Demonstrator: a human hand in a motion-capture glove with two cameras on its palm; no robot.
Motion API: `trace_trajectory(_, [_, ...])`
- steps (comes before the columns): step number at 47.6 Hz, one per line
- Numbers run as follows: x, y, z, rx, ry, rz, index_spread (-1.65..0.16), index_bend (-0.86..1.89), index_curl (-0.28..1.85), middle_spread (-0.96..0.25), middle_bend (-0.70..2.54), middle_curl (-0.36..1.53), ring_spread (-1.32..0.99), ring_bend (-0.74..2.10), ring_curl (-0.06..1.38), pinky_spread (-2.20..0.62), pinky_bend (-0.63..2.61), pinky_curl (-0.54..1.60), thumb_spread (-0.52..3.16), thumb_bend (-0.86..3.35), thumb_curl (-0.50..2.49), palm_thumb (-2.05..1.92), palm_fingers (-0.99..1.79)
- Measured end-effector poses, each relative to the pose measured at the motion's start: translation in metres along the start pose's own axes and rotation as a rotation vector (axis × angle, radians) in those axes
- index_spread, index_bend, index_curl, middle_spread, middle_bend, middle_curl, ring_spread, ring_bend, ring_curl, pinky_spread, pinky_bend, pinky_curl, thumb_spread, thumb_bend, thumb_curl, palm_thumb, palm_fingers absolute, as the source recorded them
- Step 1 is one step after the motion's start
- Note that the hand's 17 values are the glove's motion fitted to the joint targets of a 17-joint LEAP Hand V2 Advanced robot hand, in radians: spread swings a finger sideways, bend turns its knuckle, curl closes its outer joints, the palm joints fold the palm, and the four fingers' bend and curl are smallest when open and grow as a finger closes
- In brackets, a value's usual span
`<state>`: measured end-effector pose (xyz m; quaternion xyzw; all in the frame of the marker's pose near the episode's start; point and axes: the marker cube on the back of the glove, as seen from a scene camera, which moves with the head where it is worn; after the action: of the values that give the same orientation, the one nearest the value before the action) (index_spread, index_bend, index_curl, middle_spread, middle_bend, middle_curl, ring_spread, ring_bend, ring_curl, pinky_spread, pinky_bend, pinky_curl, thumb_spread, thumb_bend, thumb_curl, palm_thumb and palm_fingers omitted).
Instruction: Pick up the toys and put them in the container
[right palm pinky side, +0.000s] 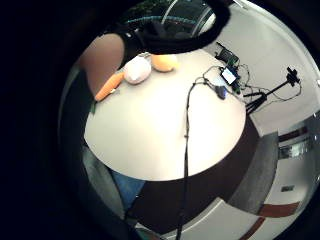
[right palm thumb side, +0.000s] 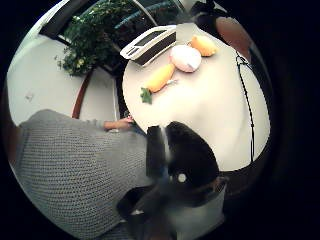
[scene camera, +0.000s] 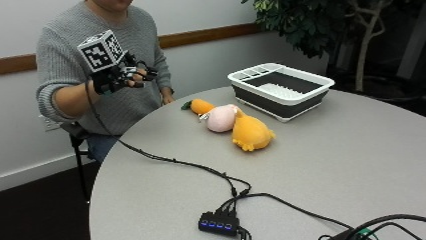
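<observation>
- Black-gloved right hand (scene camera: 118, 75) is raised off the round grey surface (scene camera: 319, 165), close to the person's chest, well apart from the toys. The grip has curled fingers and holds nothing I can see, but whether it is clenched or relaxed I can't tell.
- Step: judging by this, pre-reach. No toy is picked yet.
- Toys lie in a row on the surface: orange plush carrot with green top (scene camera: 199, 106), then round pink-white plush toy (scene camera: 221, 119) touching it, then orange-yellow plush duck-like toy (scene camera: 251, 133) against the pink one.
- White-rimmed dark-walled rack-style container (scene camera: 281, 90) sits just beyond the toys, nothing visible inside.
- Next move calls for reaching down and forward to the nearest toy, probably the carrot, closing on it, then a short carry to the container.
- View differences: only the outside view shows the hand's height. The thumb side view shows the carrot's whole length, partly hidden outside. The little finger side view shows the toys but not the container.
</observation>
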<state>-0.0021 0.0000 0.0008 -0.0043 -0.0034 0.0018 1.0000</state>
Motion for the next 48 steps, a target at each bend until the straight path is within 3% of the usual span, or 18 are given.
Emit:
trace_trajectory(10, [-0.007, -0.003, 0.004, -0.023, 0.004, -0.008, -0.27, 0.20, 0.14, -0.18, 0.18, 0.09, -0.19, 0.24, 0.08, 0.01, 0.55, 0.19, 1.06, 0.01, 0.07, 0.00, 0.29])
trace_trajectory(26, [-0.023, -0.024, 0.016, -0.048, -0.028, -0.053, -0.34, 0.19, 0.23, -0.22, 0.18, 0.16, -0.25, 0.27, 0.13, 0.01, 0.58, 0.24, 1.35, -0.01, 0.15, -0.02, 0.25])
trace_trajectory(38, [-0.079, -0.115, 0.033, -0.030, -0.113, -0.206, -0.35, 0.19, 0.28, -0.23, 0.18, 0.20, -0.26, 0.30, 0.15, 0.01, 0.60, 0.27, 1.40, -0.02, 0.18, -0.02, 0.23])
trace_trajectory(48, [-0.122, -0.183, 0.059, -0.083, 0.009, -0.355, -0.36, 0.15, 0.29, -0.23, 0.18, 0.23, -0.27, 0.34, 0.19, 0.01, 0.66, 0.30, 1.39, -0.03, 0.19, -0.04, 0.19])
